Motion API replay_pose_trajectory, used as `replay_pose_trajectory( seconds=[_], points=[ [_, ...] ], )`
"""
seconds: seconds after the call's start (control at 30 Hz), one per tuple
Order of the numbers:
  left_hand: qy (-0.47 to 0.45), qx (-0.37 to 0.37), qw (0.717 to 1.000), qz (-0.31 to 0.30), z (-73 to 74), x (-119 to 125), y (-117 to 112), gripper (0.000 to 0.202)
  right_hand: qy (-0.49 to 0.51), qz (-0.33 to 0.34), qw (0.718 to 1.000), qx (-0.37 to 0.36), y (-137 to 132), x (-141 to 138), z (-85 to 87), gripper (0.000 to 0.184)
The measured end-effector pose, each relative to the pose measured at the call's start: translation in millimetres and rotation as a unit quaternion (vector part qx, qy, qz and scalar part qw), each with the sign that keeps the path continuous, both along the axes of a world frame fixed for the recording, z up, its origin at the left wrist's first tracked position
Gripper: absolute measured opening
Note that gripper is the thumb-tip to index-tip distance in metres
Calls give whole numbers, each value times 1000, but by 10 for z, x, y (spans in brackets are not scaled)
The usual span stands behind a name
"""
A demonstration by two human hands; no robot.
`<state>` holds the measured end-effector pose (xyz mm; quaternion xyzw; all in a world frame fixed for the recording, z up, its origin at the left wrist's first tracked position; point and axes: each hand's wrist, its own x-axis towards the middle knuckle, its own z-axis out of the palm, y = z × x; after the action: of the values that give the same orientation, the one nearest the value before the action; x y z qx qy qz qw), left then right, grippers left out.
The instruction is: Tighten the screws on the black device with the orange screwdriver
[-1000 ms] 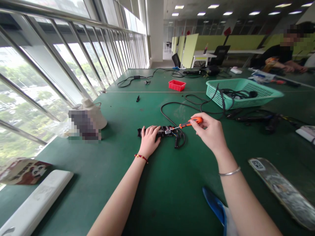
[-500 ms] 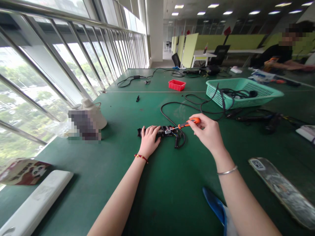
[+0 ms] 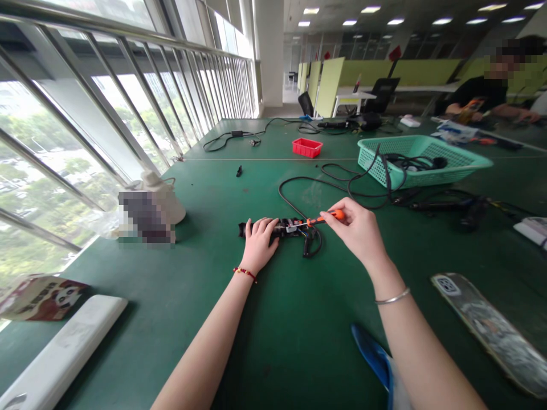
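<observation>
Closest on the green, smooth surface (image 3: 299,341), a shiny blue curved thing (image 3: 371,350) with a pale part; off to the right, a long flat phone (image 3: 487,330) with a grey pictured back; over by the left edge, a long, white, round-cornered box (image 3: 72,347). Past those, in the middle of the surface, a long, black, round tool (image 3: 282,229), one end open and full of thin coloured wires. Over its body, the left hand (image 3: 258,239), holding it down with fingers bent across the top, same as a second ago. To the right of it, the right hand (image 3: 356,230), fingers pinched tight on the back of an orange and dark grey screwdriver (image 3: 318,218), thin metal stick slanting down to the open end. Now a bit closer to the tool than a second ago, so maybe a push or turn, and the work there likely not done. Cannot tell the exact spot under the tip. Farther back, a bendy black cable (image 3: 294,179) in loops, and a green plastic basket (image 3: 371,161) full of little holes. Then a small red plastic tray (image 3: 306,150) with straight sides. Near the far right corner, a person (image 3: 478,94) in dark clothes.
</observation>
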<state>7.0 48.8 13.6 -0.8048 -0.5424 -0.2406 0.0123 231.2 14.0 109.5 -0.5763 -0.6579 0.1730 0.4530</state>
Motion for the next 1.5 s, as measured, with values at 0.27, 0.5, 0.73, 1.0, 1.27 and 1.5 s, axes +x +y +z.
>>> replay_pose_trajectory(
  seconds=[0.27,0.5,0.73,1.0,1.27,1.5],
  points=[
    [3,1,1000,0,-7,-1,0,47,-23,32,998,44,-28,-47,46,30],
    [7,2,1000,1,-5,0,-3,46,-62,20,998,-5,-69,-75,92,21],
    [4,-3,1000,3,9,4,-7,46,-31,48,996,62,-49,-91,66,30],
    [0,-5,1000,4,13,7,-9,45,-38,51,998,-4,-60,-77,77,20],
    [-2,-4,1000,6,13,6,-10,45,-44,74,995,59,-55,-69,80,19],
    [1,1,1000,3,4,3,-9,45,-27,82,996,20,-79,-70,87,26]
  ],
)
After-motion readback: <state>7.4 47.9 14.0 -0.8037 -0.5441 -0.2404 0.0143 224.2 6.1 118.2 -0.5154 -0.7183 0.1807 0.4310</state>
